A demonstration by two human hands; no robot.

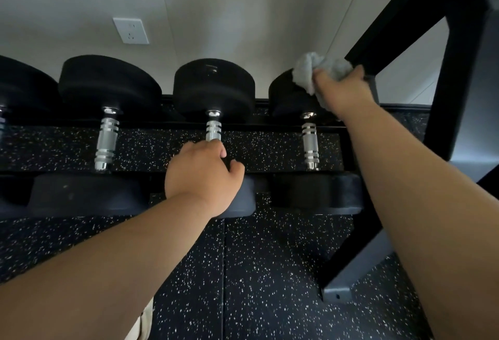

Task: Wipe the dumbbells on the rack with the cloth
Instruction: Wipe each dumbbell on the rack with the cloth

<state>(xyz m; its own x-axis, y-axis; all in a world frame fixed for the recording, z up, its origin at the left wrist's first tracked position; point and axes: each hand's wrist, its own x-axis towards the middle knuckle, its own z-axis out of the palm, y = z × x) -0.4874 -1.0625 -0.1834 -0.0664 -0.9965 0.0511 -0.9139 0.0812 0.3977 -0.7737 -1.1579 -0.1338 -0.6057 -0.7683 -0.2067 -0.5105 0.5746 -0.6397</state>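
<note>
Several black dumbbells with knurled chrome handles lie side by side on the lowest shelf of a black rack [456, 74]. My right hand [339, 88] grips a bunched grey cloth [314, 69] and presses it on top of the far head of the rightmost dumbbell [310, 142]. My left hand [202, 174] is curled around the near end of the handle of the middle dumbbell [213, 88], covering much of that handle and part of its near head. Another dumbbell [108, 83] lies to the left of it.
A black rack upright and slanted brace stand at the right, with a grey foot plate [337, 292] on the speckled black rubber floor [256, 272]. An upper shelf runs overhead. Behind is a pale wall with a white socket [131, 30].
</note>
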